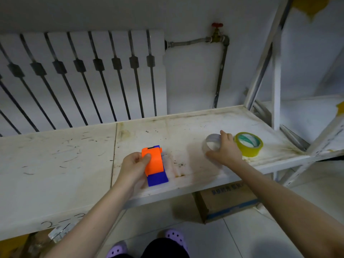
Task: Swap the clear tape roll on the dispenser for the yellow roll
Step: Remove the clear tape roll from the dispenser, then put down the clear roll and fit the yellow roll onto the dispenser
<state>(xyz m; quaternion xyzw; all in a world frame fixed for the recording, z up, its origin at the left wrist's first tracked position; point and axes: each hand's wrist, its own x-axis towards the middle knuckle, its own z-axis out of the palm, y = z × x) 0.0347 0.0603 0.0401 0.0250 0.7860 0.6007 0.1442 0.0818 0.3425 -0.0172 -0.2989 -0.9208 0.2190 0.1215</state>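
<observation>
The tape dispenser (pixel 155 164), orange on top with a blue base, lies on the white shelf (pixel 74 164) near its front edge. My left hand (pixel 133 167) grips its left side, thumb on the orange cover. To the right, the clear tape roll (pixel 211 144) rests on the shelf with my right hand (pixel 226 149) curled over its right rim, thumb and fingers around it. The yellow tape roll (pixel 248 144) lies flat just right of that hand, touching or nearly touching it.
A radiator (pixel 83 75) and a pipe with a red valve (pixel 217 26) stand behind the shelf. A white rack frame (pixel 275 81) rises at the right end. A cardboard box (pixel 227 200) sits on the floor beneath. My purple clogs (pixel 175 236) are below.
</observation>
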